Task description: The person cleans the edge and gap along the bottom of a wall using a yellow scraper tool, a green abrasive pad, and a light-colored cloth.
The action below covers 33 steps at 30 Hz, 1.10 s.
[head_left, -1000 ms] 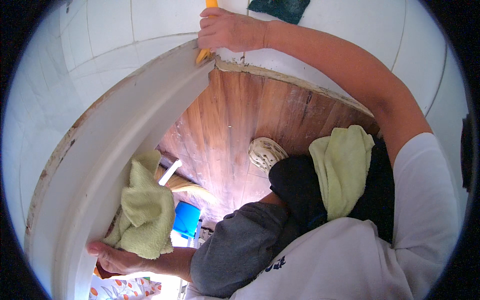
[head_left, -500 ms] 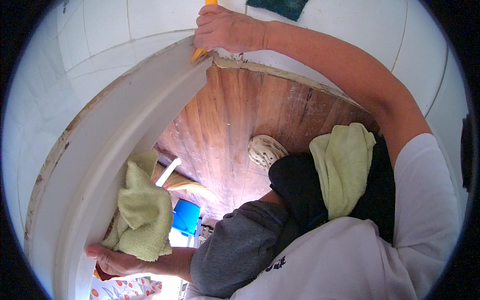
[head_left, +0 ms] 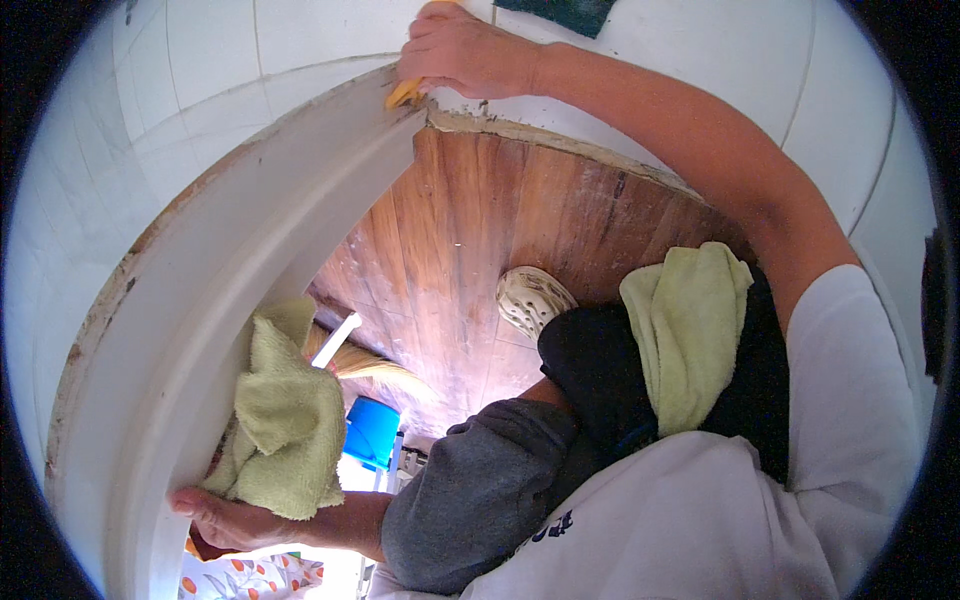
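My right hand (head_left: 465, 50) is closed around a slim orange-yellow tool (head_left: 404, 94), whose kind I cannot make out. Its lower end touches the corner where the white door frame (head_left: 215, 255) meets the floor-level edge. At the lower left, my left hand (head_left: 230, 520) grips the frame's edge with the thumb on its face; the other fingers are mostly hidden. A pale green towel (head_left: 290, 430) lies against the frame, just above that hand and wrist. Another pale green towel (head_left: 690, 335) is draped over my dark-clothed leg.
Brown wood-look flooring (head_left: 450, 220) lies inside the frame, with white tiles (head_left: 700, 70) beyond. A dark green scouring pad (head_left: 560, 12) rests on the tiles. A beige clog (head_left: 535, 300), broom bristles (head_left: 375, 365) and a blue bucket (head_left: 372, 432) are lower down.
My right hand has shifted slightly right and up along with the orange-yellow tool, whose upper end now shows less. The left hand stays on the frame.
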Available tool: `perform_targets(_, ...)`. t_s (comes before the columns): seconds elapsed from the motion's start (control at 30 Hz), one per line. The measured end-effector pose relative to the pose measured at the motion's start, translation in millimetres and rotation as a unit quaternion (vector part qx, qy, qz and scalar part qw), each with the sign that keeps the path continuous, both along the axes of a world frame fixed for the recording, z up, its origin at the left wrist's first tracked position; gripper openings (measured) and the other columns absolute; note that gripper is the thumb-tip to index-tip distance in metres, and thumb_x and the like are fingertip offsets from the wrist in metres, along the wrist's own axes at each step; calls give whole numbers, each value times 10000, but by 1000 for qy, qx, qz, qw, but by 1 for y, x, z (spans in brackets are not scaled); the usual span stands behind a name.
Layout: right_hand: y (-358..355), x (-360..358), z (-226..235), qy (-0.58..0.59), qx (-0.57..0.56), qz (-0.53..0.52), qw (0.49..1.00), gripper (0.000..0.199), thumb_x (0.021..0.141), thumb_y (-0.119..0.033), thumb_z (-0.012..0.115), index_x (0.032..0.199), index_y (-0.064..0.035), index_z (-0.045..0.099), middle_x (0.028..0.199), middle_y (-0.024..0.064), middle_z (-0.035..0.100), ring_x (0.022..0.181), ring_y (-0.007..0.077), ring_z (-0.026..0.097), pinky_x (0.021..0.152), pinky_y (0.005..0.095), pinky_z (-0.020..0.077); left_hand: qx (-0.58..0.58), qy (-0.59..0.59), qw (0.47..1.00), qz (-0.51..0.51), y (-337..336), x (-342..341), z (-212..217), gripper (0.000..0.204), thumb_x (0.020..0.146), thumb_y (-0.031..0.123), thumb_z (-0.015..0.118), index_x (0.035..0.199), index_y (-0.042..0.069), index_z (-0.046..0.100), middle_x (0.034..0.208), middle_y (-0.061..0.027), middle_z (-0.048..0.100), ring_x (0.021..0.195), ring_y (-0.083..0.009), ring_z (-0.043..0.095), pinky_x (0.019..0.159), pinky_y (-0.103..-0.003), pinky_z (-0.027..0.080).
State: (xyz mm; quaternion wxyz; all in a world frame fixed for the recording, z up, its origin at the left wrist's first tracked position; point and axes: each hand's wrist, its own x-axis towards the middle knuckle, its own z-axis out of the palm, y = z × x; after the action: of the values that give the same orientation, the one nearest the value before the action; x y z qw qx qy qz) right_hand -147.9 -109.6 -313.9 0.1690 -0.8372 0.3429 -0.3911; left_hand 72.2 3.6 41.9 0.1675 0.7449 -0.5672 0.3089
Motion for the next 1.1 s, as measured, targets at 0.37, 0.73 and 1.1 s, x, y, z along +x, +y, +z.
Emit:
perform_targets(0.37,-2,3,0,29,24,2,999,191,679,-124,595,866,-147,561,793,-14,568,877,167,525,908,363,329,0,15,1000,-18,-1,3,-4,592,832,496,487,822,-95,462,650,-138,421,603,-192,425,692,-359,414)
perform_targets(0.73,-8,-8,6,-61,-10,-14,998,106,754,-152,577,840,-98,547,776,25,595,811,205,550,868,365,332,1,55,997,-48,4,13,-1,591,852,467,485,837,-122,529,756,-159,501,674,-190,479,660,-339,440)
perform_targets(1.1,45,-15,76,-40,384,-156,909,352,836,-326,538,1007,-36,436,732,164,588,622,281,600,536,392,459,-23,118,993,6,4,6,-5,614,865,466,470,883,-140,570,851,-186,556,762,-199,519,684,-334,456)
